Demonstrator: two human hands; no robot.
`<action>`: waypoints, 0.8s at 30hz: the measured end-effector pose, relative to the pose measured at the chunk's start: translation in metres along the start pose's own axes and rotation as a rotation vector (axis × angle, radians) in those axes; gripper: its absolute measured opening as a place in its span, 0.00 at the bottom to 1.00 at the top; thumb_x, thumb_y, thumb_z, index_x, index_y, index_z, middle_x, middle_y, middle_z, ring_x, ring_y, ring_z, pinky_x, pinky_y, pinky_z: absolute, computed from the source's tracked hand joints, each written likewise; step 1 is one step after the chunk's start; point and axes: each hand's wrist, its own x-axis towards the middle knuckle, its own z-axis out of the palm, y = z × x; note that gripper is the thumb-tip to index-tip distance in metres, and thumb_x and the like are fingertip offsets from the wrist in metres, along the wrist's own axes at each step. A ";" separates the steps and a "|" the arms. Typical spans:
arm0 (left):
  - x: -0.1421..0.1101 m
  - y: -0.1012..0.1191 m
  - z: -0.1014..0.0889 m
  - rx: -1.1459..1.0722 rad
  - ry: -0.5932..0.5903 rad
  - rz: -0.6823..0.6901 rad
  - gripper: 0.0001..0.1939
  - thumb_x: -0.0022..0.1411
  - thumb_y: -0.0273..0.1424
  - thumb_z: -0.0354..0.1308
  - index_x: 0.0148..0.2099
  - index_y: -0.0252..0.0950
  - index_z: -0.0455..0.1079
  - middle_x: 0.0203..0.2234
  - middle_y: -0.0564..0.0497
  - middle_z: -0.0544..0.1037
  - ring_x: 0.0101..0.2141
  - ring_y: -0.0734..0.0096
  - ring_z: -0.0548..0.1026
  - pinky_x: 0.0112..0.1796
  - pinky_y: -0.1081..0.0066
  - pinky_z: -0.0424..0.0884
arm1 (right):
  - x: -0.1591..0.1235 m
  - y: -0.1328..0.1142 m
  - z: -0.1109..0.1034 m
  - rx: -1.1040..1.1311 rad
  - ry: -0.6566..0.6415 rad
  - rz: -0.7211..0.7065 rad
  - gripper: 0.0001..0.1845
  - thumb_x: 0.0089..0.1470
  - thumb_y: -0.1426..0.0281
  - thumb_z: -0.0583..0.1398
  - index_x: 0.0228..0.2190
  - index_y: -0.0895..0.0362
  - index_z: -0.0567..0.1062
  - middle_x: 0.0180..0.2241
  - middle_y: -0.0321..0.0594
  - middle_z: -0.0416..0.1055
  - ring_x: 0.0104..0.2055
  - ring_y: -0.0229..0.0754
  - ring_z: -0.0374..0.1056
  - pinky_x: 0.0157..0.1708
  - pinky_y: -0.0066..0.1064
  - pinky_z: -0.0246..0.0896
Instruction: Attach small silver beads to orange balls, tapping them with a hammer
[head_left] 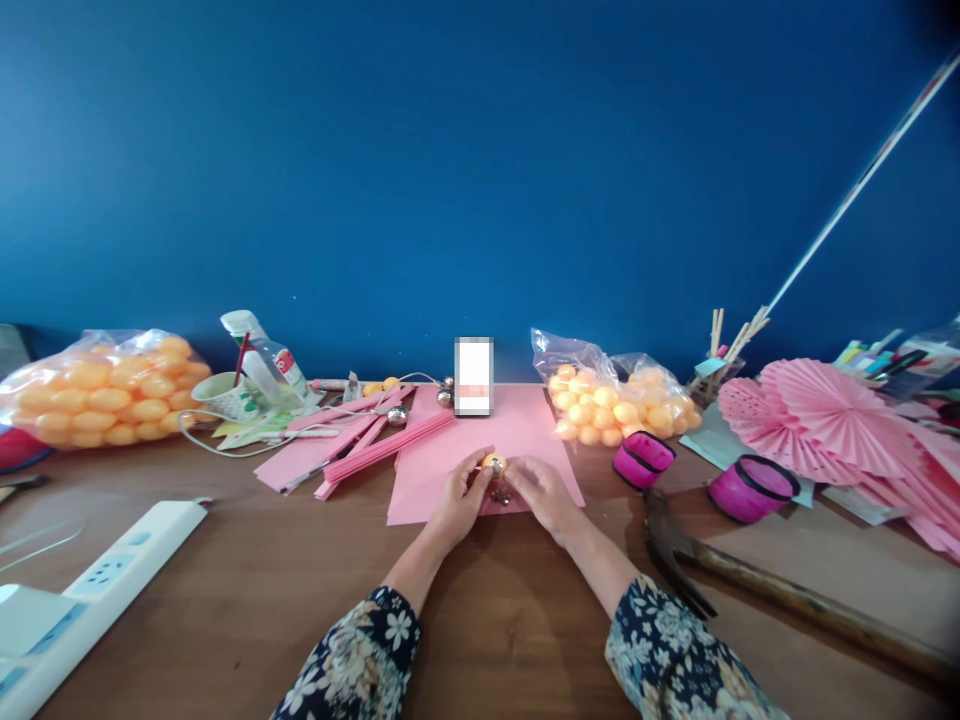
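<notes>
A small orange ball (493, 462) with shiny silver bits on its face is held over the front part of a pink paper sheet (517, 415). My left hand (463, 492) pinches the ball from the left between thumb and fingers. At its right side, my right hand (546, 495) has its fingertips closed against the ball; whether they also hold a small piece is too fine to see. Several small shiny metal pieces (501, 496) lie on the paper just below the ball. A phone (474, 378) stands upright behind the hands.
Bags of orange balls (112, 395) (600, 405) stand left and right. Folded pink paper strips (386, 455) lie left of the sheet. A hammer (810, 590), magenta bands (752, 488) and pink paper fans (817, 415) are at right. A white power strip (112, 590) is front left.
</notes>
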 end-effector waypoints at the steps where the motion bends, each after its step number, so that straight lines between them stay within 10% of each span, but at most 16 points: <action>1: 0.000 0.000 0.000 0.001 0.001 0.001 0.21 0.58 0.38 0.49 0.51 0.33 0.62 0.42 0.45 0.73 0.41 0.65 0.71 0.44 0.66 0.66 | 0.000 -0.001 0.000 -0.002 -0.001 0.003 0.15 0.50 0.59 0.56 0.31 0.59 0.71 0.31 0.39 0.71 0.34 0.41 0.67 0.36 0.32 0.62; 24: -0.001 -0.002 0.001 -0.022 -0.011 0.007 0.21 0.58 0.38 0.49 0.51 0.34 0.63 0.42 0.45 0.73 0.42 0.65 0.71 0.44 0.65 0.66 | -0.001 -0.002 0.002 0.031 0.036 0.037 0.17 0.49 0.58 0.57 0.33 0.60 0.71 0.31 0.41 0.73 0.33 0.42 0.68 0.34 0.32 0.63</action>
